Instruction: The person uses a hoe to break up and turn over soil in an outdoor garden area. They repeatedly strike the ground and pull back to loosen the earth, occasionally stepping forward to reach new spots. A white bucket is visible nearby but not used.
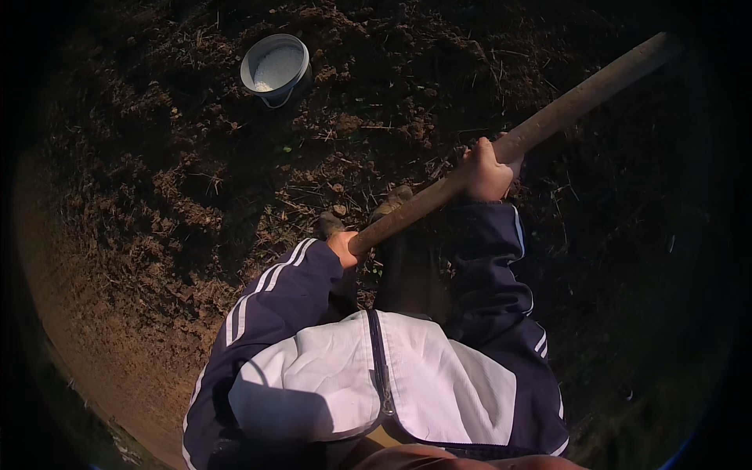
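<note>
A long wooden pole [573, 108], like a tool handle, slants across the view from lower left to upper right. My left hand [342, 248] grips it near its lower end, close in front of my body. Farther up the shaft, my right hand [490, 170] is closed around the wood. The pole's far end fades into the dark at the upper right, so I cannot tell whether a tool head is fitted there.
A bucket [275, 66] with white granular material and a wire handle stands on rough, clodded soil [194, 205] at the upper left. My shoes [392, 201] are partly hidden below the pole. Dry stalks and small green plants are scattered about.
</note>
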### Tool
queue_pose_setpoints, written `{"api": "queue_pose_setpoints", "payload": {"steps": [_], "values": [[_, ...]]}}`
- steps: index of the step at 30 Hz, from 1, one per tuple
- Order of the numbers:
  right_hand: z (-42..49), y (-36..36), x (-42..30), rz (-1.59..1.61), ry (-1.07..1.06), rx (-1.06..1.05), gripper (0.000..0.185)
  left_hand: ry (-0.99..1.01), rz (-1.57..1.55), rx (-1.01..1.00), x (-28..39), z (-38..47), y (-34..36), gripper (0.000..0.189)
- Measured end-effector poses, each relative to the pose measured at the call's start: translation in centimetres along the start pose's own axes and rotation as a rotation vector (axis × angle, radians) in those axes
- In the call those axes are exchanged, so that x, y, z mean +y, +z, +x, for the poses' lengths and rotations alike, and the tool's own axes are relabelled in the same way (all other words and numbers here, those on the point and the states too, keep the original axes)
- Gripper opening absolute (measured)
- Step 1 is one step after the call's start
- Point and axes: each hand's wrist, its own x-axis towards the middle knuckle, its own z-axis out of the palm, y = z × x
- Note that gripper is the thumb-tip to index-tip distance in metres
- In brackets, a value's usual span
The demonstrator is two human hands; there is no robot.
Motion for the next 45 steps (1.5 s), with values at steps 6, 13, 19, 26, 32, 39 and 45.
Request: {"api": "queue_pose_setpoints", "payload": {"steps": [6,13,19,26,32,39,45], "values": [[-3.0,-1.0,23.2,-0.193,0.653,-0.100,0.019,-0.440,0.036,-0.062,-7.2,-17.2,1.4,0.039],[5.7,-1.7,15.9,-0.051,0.869,-0.335,0.018,-0.206,-0.115,-0.205,8.5,-16.1,-5.7,0.045],[3.9,-0.1,17.7,-0.079,0.807,-0.164,0.016,-0.321,0.032,-0.098,0.7,-16.7,-2.1,0.048],[-9.7,-2.7,16.8,-0.071,0.901,-0.156,0.011,-0.513,-0.009,-0.218,-11.3,-27.7,2.2,0.043],[-4.0,-2.3,3.5,0.223,0.452,-0.333,0.015,-0.145,0.133,0.171,-7.9,-16.0,2.6,0.028],[2.1,-1.2,-14.9,0.101,-0.303,-0.445,0.021,0.320,-0.159,0.265,3.9,-2.1,1.3,0.024],[7.4,2.0,0.0,0.060,-0.148,-0.366,0.022,0.107,-0.180,0.282,-1.9,-2.2,2.8,0.026]]}}
